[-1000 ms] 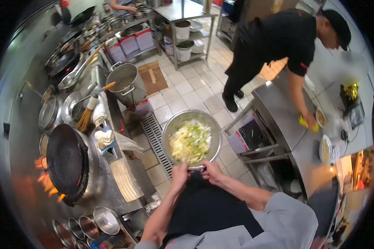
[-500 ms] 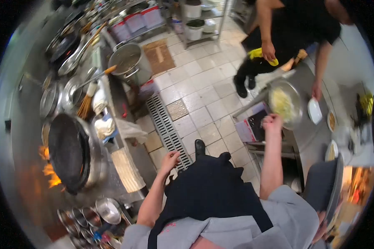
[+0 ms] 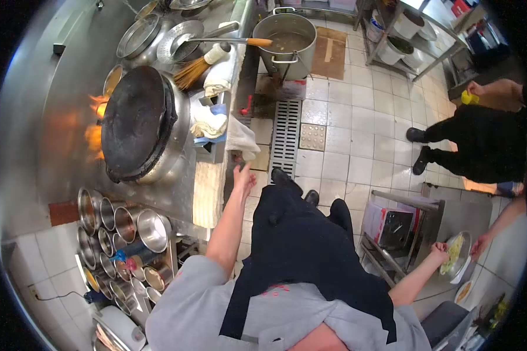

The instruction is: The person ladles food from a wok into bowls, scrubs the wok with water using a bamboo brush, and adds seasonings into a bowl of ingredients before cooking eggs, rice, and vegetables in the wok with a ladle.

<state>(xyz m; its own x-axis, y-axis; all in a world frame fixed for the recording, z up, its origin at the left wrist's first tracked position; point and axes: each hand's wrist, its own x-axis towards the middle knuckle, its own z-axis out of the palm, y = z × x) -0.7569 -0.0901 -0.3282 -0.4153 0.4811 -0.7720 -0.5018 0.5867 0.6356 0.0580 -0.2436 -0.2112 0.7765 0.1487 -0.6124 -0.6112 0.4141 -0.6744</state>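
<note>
My left hand [image 3: 245,178] is in the air beside the cooking counter's edge, just below a hanging white towel [image 3: 242,139]. Its fingers are apart, with nothing in them. At the right, my right hand [image 3: 439,253] is closed at the near rim of a metal bowl [image 3: 466,251] and appears to grip it. Pale yellow-green shredded food [image 3: 452,255] lies in the bowl. Another person's hand [image 3: 480,247] is at a white dish [image 3: 464,272] against the bowl's far side. That person's other hand holds something yellow [image 3: 469,98].
A black wok [image 3: 136,124] sits over flames [image 3: 95,128] at left. Several metal containers [image 3: 154,230] stand below it. A large stockpot [image 3: 285,44] stands at the counter's end. A floor grate [image 3: 286,136] runs between the counters. The other person [image 3: 480,137] stands at right.
My view has turned left, so the wok and counter sit more centrally and the bowl lies farther right. My right hand stays at the bowl's rim. My left hand is now nearer the towel.
</note>
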